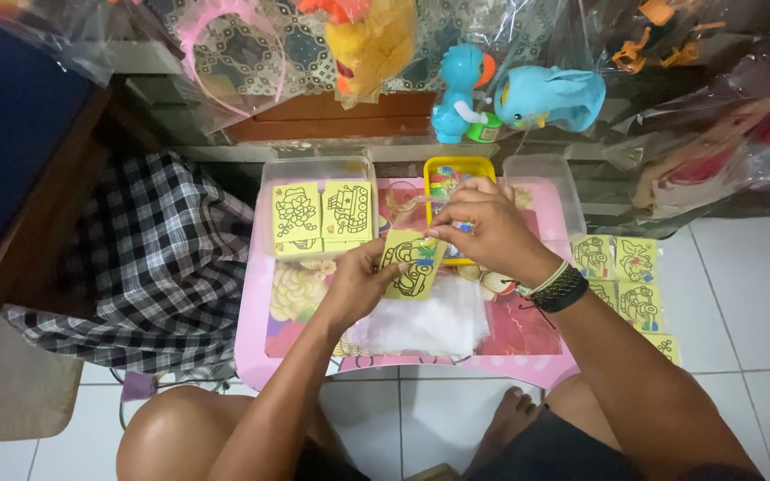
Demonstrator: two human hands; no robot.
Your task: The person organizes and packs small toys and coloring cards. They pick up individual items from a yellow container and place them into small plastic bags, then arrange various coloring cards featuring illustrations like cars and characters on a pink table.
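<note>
Head view, left hand (360,278) gripping yellow card (412,264) by its edge, right hand (483,227) pinching small packet (462,227) above it, over pink table (256,334), clear bags (430,325) beneath

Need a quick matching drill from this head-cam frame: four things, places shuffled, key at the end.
Things:
1. yellow card with black outline drawing
2. yellow tray
3. clear box of yellow cards
4. blue toy figures

Places:
A. on the ledge beyond the pink table
B. far edge of the table, behind the right hand
C. pinched between the left hand and the right hand
D. far left corner of the table

Pairs: 1-C, 2-B, 3-D, 4-A
</note>
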